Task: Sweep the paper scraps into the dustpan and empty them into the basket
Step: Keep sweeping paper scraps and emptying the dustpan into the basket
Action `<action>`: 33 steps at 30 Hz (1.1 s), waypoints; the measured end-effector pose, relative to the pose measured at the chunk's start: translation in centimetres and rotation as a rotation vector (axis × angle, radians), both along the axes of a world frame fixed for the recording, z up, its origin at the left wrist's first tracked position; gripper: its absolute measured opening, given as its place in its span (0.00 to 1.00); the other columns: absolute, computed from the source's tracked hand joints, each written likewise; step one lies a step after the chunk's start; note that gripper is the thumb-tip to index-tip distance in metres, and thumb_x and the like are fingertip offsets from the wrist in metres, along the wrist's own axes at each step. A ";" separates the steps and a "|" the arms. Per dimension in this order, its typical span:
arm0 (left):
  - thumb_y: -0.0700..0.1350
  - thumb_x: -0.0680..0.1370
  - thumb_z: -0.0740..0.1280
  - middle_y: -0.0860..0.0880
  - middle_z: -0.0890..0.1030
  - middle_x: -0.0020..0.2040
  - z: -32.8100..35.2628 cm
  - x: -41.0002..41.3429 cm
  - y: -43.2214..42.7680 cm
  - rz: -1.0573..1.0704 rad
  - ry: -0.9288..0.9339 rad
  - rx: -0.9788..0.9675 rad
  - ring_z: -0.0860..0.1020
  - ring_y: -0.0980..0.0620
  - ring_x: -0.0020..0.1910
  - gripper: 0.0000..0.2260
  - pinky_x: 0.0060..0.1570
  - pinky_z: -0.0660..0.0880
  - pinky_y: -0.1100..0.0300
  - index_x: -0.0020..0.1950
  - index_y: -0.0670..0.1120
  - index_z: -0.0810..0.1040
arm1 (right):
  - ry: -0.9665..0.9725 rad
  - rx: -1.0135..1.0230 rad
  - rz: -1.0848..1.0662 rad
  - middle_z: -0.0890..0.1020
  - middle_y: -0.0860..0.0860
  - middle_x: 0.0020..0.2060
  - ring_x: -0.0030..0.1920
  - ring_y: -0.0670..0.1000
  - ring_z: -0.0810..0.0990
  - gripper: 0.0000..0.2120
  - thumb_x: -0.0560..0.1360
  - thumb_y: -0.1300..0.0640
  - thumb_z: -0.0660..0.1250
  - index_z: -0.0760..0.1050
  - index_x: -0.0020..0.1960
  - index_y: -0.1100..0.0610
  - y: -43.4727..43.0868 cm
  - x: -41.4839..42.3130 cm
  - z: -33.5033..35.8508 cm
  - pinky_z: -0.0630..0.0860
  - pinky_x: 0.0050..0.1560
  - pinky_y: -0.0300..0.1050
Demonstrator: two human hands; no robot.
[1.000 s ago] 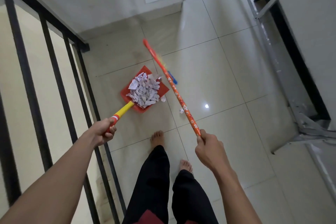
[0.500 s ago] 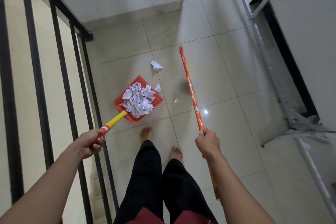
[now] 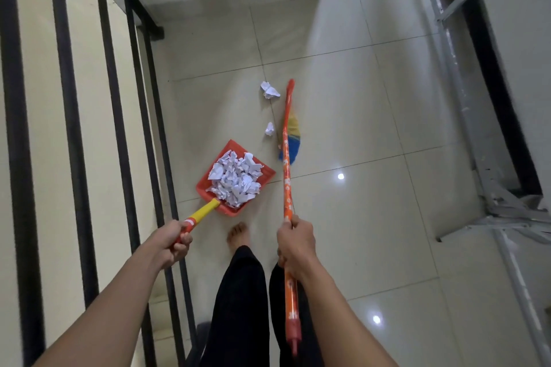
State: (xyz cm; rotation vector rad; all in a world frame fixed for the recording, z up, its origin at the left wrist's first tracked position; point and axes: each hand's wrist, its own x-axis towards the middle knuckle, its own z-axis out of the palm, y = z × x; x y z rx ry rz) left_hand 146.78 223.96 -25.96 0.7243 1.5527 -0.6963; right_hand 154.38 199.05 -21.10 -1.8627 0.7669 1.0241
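Red plastic heaped with crumpled white paper: a dustpan (image 3: 231,147) sat low over the pale tiled floor (image 3: 357,116) of a landing, just ahead of a person's bare foot (image 3: 238,235). Whether its lip touched the tiles could not be told. The paper scraps (image 3: 235,180) covered most of the pan. The person's left hand (image 3: 171,243) was clenched round the end of the dustpan's yellow handle (image 3: 205,211), close to a black metal railing (image 3: 68,98) on the left.

The right hand (image 3: 295,243) grasped an orange, flower-printed broom handle (image 3: 286,185) partway along, the rear of the stick running back under the forearm beside black trousers (image 3: 238,307). The broom's yellow, red and blue bristles (image 3: 293,137) were down at the floor, to the right of the dustpan and beyond it.

Two pieces lay loose on the tiles past the pan: a larger ball (image 3: 269,90) just left of the broom's far tip, and a smaller ball (image 3: 269,129) just beside the bristles, between the larger ball and the dustpan. A grey metal frame (image 3: 507,208) stood along the right-hand wall.
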 end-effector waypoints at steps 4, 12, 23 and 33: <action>0.43 0.82 0.58 0.50 0.67 0.24 -0.1 1.4 0.1 0.017 -0.056 0.031 0.62 0.60 0.16 0.04 0.14 0.55 0.73 0.50 0.44 0.68 | -0.031 0.051 -0.066 0.71 0.52 0.28 0.23 0.51 0.69 0.11 0.79 0.57 0.54 0.74 0.46 0.54 3.0 3.7 0.4 0.69 0.24 0.40; 0.44 0.81 0.57 0.52 0.66 0.21 0.1 5.3 -0.9 0.085 -0.066 -0.008 0.62 0.61 0.15 0.07 0.15 0.55 0.74 0.43 0.48 0.66 | -0.175 -0.028 0.093 0.76 0.56 0.36 0.29 0.53 0.73 0.10 0.80 0.56 0.54 0.74 0.50 0.57 3.2 8.5 1.9 0.71 0.24 0.40; 0.40 0.79 0.57 0.51 0.67 0.25 0.4 9.8 -6.6 0.229 0.015 0.085 0.63 0.60 0.15 0.06 0.15 0.55 0.74 0.44 0.47 0.70 | -0.327 -0.306 0.739 0.79 0.58 0.49 0.45 0.60 0.79 0.16 0.78 0.57 0.55 0.75 0.61 0.59 -0.8 25.9 0.1 0.82 0.45 0.53; 0.45 0.73 0.70 0.45 0.72 0.27 1.9 13.3 -13.0 0.066 0.193 0.283 0.67 0.53 0.20 0.08 0.21 0.63 0.70 0.37 0.45 0.73 | -0.456 -0.682 1.543 0.79 0.55 0.47 0.45 0.57 0.78 0.11 0.77 0.62 0.61 0.73 0.59 0.61 -2.2 37.3 -1.4 0.75 0.44 0.49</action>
